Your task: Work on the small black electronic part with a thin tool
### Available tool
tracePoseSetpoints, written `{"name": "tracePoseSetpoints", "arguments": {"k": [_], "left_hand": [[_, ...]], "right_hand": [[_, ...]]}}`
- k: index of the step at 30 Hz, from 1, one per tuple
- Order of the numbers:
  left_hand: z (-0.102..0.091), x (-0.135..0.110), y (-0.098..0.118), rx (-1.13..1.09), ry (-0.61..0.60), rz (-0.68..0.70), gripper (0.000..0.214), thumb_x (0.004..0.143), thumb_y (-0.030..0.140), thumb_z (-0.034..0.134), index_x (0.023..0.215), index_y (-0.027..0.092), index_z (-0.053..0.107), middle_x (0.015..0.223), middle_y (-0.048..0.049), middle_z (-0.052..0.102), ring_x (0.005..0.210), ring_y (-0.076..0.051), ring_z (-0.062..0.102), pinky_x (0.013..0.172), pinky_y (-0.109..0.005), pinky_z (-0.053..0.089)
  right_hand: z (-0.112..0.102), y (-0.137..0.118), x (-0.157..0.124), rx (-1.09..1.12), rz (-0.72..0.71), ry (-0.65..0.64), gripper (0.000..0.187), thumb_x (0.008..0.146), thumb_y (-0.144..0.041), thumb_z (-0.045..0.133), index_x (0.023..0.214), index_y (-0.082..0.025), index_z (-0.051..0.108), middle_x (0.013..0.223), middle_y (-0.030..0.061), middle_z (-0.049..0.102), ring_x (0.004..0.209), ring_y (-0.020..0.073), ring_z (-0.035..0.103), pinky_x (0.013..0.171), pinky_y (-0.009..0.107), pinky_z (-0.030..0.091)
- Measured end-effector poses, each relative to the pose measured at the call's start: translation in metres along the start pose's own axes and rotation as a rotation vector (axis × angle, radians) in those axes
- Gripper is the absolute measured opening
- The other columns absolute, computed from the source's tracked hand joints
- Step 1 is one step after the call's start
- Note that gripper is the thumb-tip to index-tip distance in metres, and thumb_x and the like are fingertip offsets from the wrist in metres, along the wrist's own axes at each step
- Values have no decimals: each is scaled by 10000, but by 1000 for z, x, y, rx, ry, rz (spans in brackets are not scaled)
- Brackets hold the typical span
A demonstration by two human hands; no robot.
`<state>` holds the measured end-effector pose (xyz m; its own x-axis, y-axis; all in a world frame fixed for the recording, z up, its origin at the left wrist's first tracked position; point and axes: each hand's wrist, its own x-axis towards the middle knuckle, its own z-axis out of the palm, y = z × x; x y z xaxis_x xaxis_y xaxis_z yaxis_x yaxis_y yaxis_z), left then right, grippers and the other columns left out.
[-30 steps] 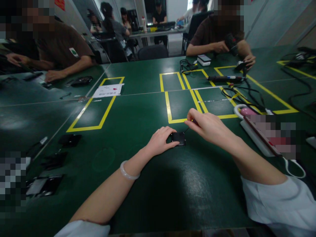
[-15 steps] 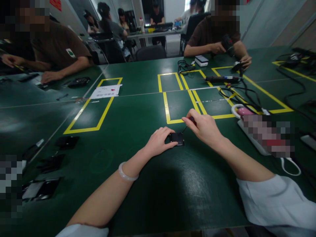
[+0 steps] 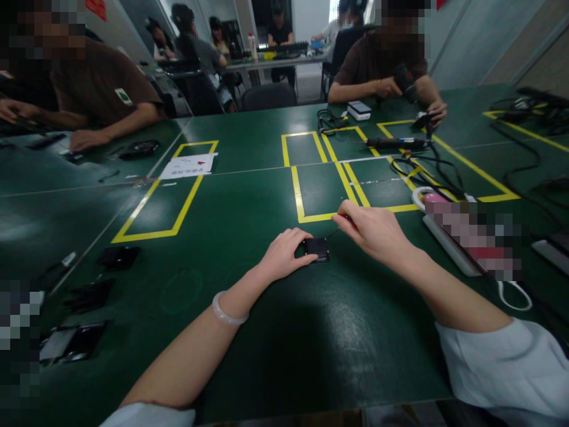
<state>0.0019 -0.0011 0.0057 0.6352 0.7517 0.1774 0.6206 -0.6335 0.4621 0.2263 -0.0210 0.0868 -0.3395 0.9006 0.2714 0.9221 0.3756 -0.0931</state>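
Observation:
A small black square part [image 3: 316, 249] lies on the green table [image 3: 249, 350] in front of me. My left hand [image 3: 284, 254] rests beside it with curled fingers pinching its left edge. My right hand [image 3: 371, 230] hovers just right of the part, fingers closed on a thin dark tool [image 3: 340, 225] whose tip points down at the part's upper right corner. A white bracelet [image 3: 226, 311] circles my left wrist.
Yellow tape boxes [image 3: 311, 190] mark the table beyond my hands. Several black parts [image 3: 118, 257] lie at the left. A white power strip [image 3: 448, 246] and cables [image 3: 422, 169] sit at the right. Other people work across the table, one holding a dark tool [image 3: 402, 80].
My right hand with the thin tool shifted slightly about the part's corner. My left hand stayed on the black part. The view drifted a little.

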Motion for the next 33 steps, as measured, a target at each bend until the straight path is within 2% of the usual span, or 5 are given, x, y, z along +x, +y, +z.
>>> {"name": "tracePoseSetpoints", "arguments": {"k": [7, 12, 17, 26, 33], "left_hand": [[2, 0, 0, -12, 13, 5, 352, 882, 483, 570, 1098, 205, 557, 1075, -68, 604, 979, -241, 550, 847, -372, 456], [1, 0, 0, -14, 15, 9, 358, 883, 486, 569, 1106, 207, 554, 1074, -65, 606, 972, -237, 554, 854, -373, 456], [0, -1, 0, -8, 18, 11, 350, 883, 479, 573, 1102, 207, 552, 1068, -61, 606, 973, -235, 555, 847, -369, 458], [1, -1, 0, 2, 16, 11, 349, 878, 481, 582, 1094, 208, 553, 1063, -59, 607, 969, -236, 554, 840, -372, 456], [0, -2, 1, -3, 17, 2, 340, 877, 478, 578, 1091, 215, 552, 1045, -57, 609, 965, -238, 557, 829, -371, 460]], "right_hand": [[2, -1, -2, 85, 8, 6, 228, 958, -318, 351, 1035, -181, 516, 763, 34, 664, 628, 162, 590, 535, 253, 251], [-1, 1, -1, 135, -19, 3, 203, 954, -336, 369, 982, -193, 511, 756, 17, 656, 626, 155, 584, 548, 251, 267], [-3, -1, 2, 17, 9, -41, 326, 973, -442, 336, 938, -200, 551, 694, 21, 655, 614, 177, 603, 523, 264, 219], [-10, -5, 3, 45, -8, -75, 225, 958, -290, 345, 1048, -183, 522, 816, 40, 696, 660, 167, 610, 547, 272, 253], [-11, -8, 5, -147, 43, -104, 365, 990, -406, 276, 971, -189, 568, 723, 64, 697, 640, 207, 632, 518, 286, 186]]}}
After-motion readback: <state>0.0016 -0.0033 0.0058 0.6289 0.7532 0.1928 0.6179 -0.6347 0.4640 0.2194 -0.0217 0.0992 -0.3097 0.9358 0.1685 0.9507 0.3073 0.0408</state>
